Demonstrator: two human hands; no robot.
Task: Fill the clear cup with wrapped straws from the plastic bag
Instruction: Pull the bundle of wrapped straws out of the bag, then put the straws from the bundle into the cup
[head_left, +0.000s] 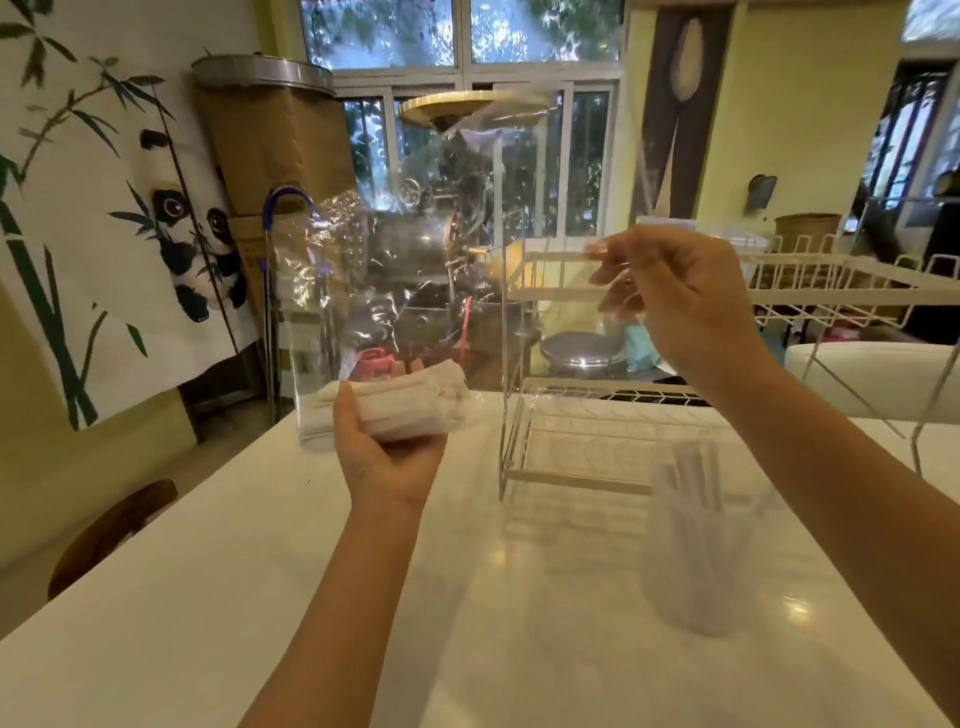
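Note:
A large clear plastic bag (415, 249) hangs in the air above the white table (260, 597). A bundle of white wrapped straws (410, 400) lies at its bottom. My left hand (389, 457) grips that bundle from below through the plastic. My right hand (675, 296) is raised at the bag's upper right edge, fingers pinched on the plastic. The clear cup (696, 551) stands on the table at the right, under my right forearm, with several wrapped straws upright in it; it looks blurred.
A white wire dish rack (597, 457) stands on the table behind the cup and stretches to the right. A panda curtain (130, 218) hangs at the left. A dark chair back (109, 530) sits beside the table's left edge.

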